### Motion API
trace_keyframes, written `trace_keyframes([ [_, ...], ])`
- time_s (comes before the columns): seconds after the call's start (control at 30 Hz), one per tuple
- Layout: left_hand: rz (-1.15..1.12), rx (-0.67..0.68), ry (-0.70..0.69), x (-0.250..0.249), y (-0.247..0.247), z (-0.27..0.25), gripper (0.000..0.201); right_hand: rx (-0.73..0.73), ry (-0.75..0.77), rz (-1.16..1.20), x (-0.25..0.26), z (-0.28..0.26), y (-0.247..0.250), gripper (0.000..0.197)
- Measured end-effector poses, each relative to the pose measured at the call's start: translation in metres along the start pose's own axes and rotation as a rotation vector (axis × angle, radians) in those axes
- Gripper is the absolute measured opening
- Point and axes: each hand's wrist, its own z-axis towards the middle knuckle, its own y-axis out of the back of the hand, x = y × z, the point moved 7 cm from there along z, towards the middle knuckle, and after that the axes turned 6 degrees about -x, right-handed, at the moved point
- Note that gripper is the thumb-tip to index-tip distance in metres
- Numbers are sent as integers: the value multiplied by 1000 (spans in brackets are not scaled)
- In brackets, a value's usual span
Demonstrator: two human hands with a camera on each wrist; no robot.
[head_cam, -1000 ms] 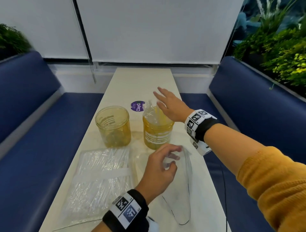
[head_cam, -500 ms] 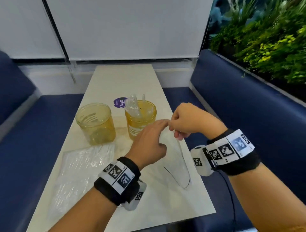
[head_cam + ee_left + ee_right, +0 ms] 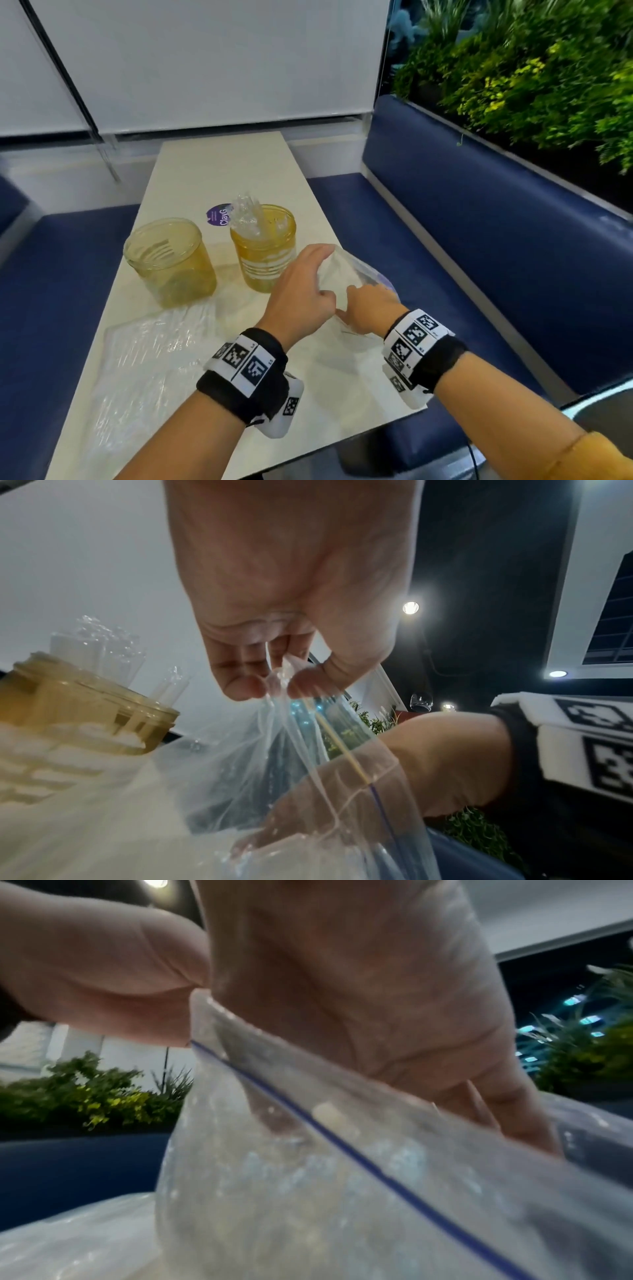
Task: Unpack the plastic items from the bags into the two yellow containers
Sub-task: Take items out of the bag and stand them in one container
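My left hand (image 3: 305, 291) pinches the top edge of a clear zip bag (image 3: 342, 270) between thumb and fingertips (image 3: 246, 685) and lifts it off the table. My right hand (image 3: 366, 308) grips the same bag (image 3: 308, 1191) at its blue zip line, with its fingers seen through the plastic. Two yellow containers stand just beyond. The left container (image 3: 169, 263) looks empty. The right container (image 3: 263, 253) holds clear plastic items (image 3: 246, 216) that stick out of its top. A second, full bag of clear plastic items (image 3: 147, 359) lies flat at the near left.
The cream table (image 3: 219, 164) is long and narrow, with a purple round sticker (image 3: 219, 214) behind the containers. Blue benches (image 3: 479, 240) run along both sides. Green plants (image 3: 531, 68) stand behind the right bench. The right table edge is close to my right wrist.
My right hand came back from the right container to the zip bag and took hold of it. Both hands now hold the bag, raised and spread near the table's right edge.
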Motion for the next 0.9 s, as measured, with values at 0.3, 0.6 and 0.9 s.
trace_keyframes([
  [0.3, -101, 2, -106, -2, 1, -10, 79, 22, 91, 107, 3, -15, 18, 55],
  [0.6, -187, -9, -115, 4, -17, -10, 96, -49, 208, -10, 27, -57, 114, 45],
  [0.9, -351, -361, 83, 21, -9, 10, 31, -311, 319, 500, 14, -70, 160, 80],
])
